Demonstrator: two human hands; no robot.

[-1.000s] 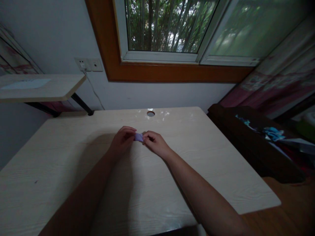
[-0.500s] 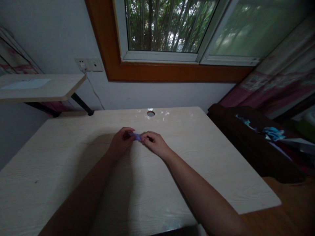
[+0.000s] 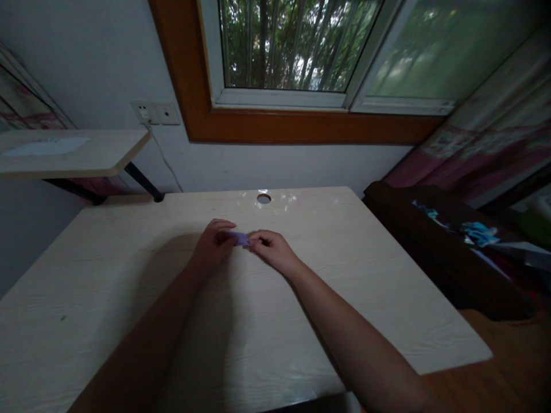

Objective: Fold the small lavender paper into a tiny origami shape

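A small purple piece (image 3: pixel 241 238), which looks like folded paper, is held between my two hands over the middle of the desk. My left hand (image 3: pixel 215 243) pinches its left end between thumb and fingers. At its right end, my right hand (image 3: pixel 271 248) grips it with the fingertips. Both hands are close to the pale wood-grain desk top (image 3: pixel 267 321). My fingers hide the ends of the piece, so its full shape does not show.
A round cable hole (image 3: pixel 264 198) is near the desk's back edge. At the left stands a raised shelf (image 3: pixel 99 163) on black legs, with a white sheet (image 3: pixel 45 146) on it. A dark object (image 3: pixel 314 405) shows at the bottom edge. Dark furniture (image 3: pixel 430 252) is at the right.
The purple piece shows slightly more between the hands. My left fingers have lifted a little, and the right fingertips have shifted slightly to the right.
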